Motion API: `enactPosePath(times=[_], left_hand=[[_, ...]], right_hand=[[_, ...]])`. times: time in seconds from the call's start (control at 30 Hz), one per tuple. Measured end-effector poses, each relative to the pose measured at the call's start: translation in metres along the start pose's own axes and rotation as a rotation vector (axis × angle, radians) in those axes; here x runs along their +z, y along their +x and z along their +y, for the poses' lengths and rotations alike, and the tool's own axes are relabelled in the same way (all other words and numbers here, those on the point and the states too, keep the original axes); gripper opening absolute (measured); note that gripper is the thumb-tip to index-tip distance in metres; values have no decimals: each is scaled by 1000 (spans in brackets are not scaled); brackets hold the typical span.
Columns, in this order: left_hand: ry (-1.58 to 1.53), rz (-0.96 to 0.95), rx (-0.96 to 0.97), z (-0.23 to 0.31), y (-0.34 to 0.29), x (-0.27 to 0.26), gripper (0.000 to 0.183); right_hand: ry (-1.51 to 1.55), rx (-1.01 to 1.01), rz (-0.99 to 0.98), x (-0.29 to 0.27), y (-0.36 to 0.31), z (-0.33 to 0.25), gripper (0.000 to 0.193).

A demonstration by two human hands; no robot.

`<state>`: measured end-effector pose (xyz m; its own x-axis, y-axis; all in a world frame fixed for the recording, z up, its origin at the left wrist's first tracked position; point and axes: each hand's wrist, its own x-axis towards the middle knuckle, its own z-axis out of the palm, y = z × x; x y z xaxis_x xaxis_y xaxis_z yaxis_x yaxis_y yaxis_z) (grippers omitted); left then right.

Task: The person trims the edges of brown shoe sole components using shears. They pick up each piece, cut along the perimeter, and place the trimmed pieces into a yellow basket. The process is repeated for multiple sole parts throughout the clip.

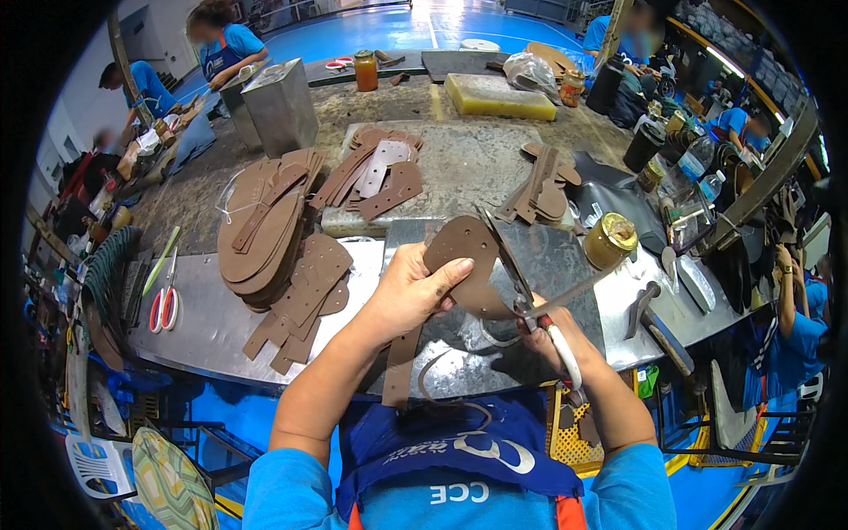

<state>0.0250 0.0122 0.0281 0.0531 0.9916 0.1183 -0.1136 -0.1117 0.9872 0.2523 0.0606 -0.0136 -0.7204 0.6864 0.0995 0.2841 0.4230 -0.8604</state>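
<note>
My left hand pinches a brown leather shoe piece with small punched holes, thumb on top. In my right hand are scissors with red and white handles; their blades point away from me along the piece's right edge. A thin trimmed strip curls out beside the right hand, and another thin strip hangs by the table edge. Below my left wrist lies a flat brown strap. To the left sit stacked brown soles and a pile of cut leather straps.
More cut pieces and straps rest on a stone slab. Red-handled scissors lie far left; a hammer and glue jar are at right. Metal cans stand behind. Several co-workers work around.
</note>
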Motion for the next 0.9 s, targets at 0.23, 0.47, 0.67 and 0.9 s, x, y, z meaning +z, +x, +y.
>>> enactPosePath(times=[0.23,0.47,0.67,0.9], left_hand=[[83,-62,-110,18,-2,-11,19],[149,-104,-173,23,3,-26,17],[-142,250,107,2,14,-11,14],[-201,291,126,-9,4,14,15]], right_hand=[[49,3,-81,-4,-6,-10,50],[59,100,-54,-2,-11,-17,38],[-42,-73,38,4,-5,-16,29],[-251,-144,22,1,7,-6,57]])
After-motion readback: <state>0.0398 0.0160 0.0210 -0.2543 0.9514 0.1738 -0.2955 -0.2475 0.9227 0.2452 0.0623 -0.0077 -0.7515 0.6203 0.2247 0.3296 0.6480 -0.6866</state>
